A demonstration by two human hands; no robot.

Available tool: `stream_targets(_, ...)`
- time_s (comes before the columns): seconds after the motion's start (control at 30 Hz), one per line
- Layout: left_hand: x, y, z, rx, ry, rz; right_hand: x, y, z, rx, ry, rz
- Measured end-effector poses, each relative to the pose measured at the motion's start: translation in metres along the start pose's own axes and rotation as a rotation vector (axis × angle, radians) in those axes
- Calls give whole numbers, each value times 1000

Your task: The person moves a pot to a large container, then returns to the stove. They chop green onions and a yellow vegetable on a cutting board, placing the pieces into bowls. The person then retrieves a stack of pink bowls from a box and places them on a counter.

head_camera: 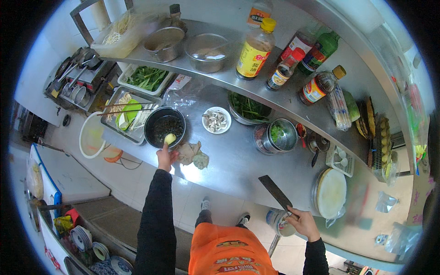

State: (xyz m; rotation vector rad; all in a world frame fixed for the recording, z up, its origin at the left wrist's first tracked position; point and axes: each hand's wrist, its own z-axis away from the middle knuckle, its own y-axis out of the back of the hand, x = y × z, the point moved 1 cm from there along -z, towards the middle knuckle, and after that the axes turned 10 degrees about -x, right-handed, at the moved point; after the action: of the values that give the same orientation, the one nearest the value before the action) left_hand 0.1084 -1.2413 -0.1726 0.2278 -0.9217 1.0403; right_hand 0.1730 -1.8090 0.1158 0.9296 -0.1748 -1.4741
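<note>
My left hand [165, 158] is at the near rim of a dark round pot [148, 132], one finger reaching over the edge. That fingertip meets a pale yellow, rounded piece of food [170, 138] inside the pot; whether the hand grips the piece or the rim cannot be seen. Dark liquid lies in the pot. Crumpled cloths [192, 155] lie right beside this hand. My right hand [303, 221] holds a cleaver [275, 191] by its handle, the dark blade slanting up and left over the steel table's front edge.
The steel table [233, 165] also bears a white bowl of sliced mushrooms [216, 120], a tray [139, 139] with chopsticks [125, 111], stacked metal bowls [280, 135] and round boards [331, 192]. Bottles [254, 55] line the shelf [223, 77] above. A bucket [280, 222] stands below my right hand.
</note>
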Motion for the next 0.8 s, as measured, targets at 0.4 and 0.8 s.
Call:
stream_targets(0.4,42,27,61,206,-206,-194,50,-4,21,114,-27,-152)
stream_targets(0.8,-47,-94,258,-241,8,-682,217,-36,99,349,-107,-481)
